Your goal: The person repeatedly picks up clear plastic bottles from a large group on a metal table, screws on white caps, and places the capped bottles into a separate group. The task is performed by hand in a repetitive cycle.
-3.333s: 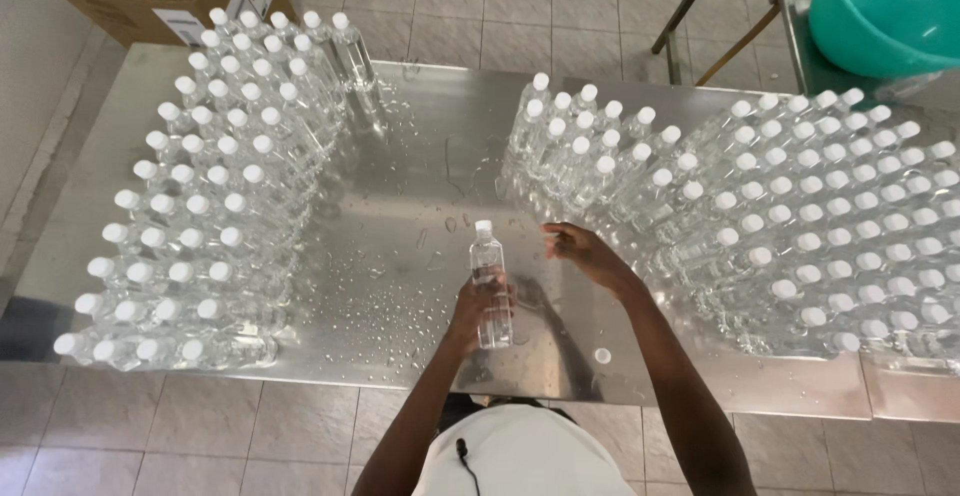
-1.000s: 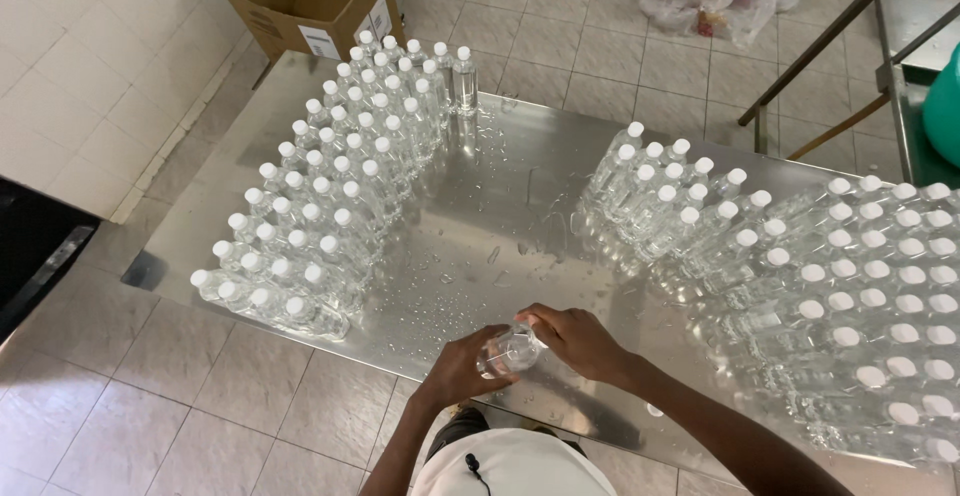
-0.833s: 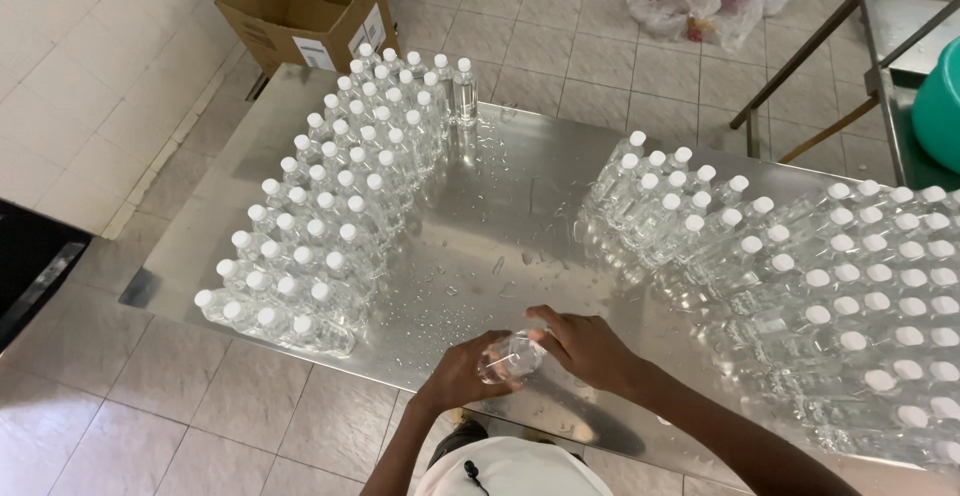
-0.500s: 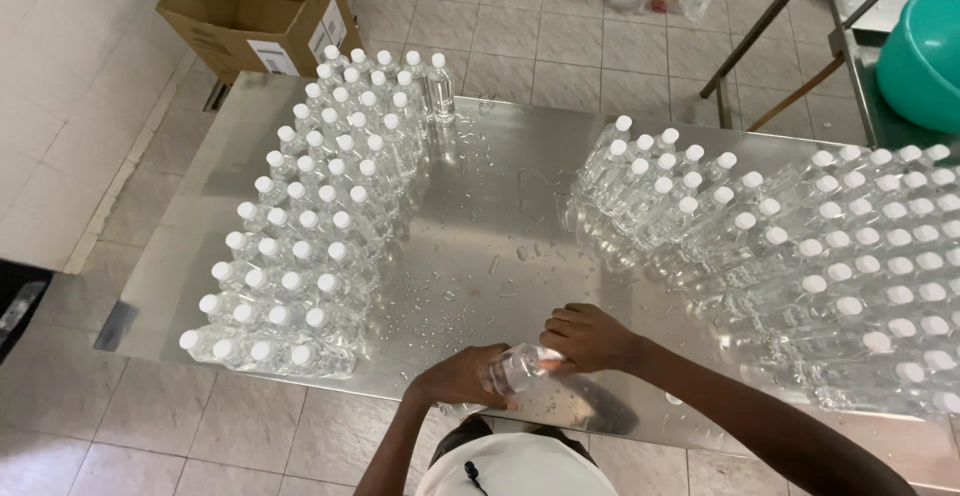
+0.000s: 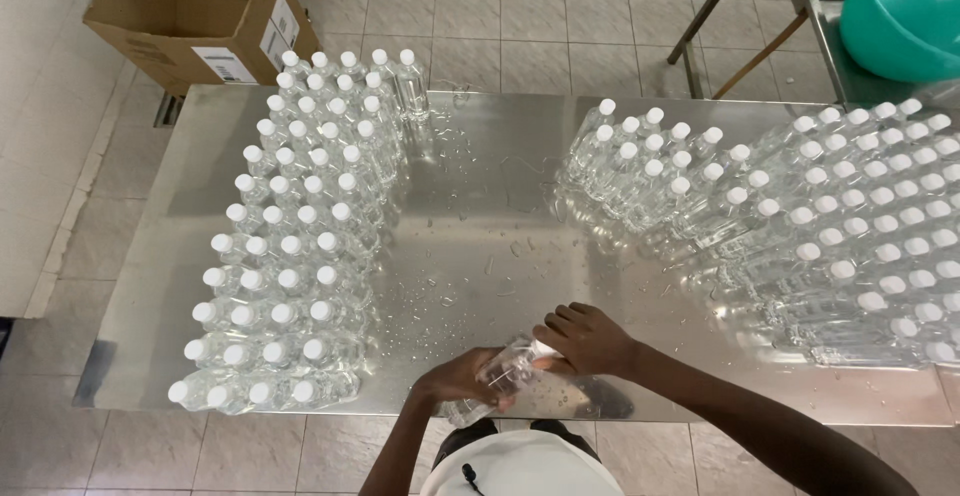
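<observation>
Clear bottle [image 5: 492, 381] tilted over the worktop [image 5: 480, 206] edge: our left hand [image 5: 455, 381] wraps its body, right hand [image 5: 585, 339] grips the cap. We judge it wet, slippery, thin-walled; hold mid-body.

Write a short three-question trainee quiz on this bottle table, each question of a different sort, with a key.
1. True or false: the bottle in the person's hands stands upright on the steel table.
2. Which hand covers the bottle's white cap: A) left hand B) right hand C) neither?
3. Fill in: the cardboard box on the floor lies beyond the table's far ______ corner.

Key: 1. False, it is tilted, held off the table at the near edge. 2. B. 3. left.
</observation>
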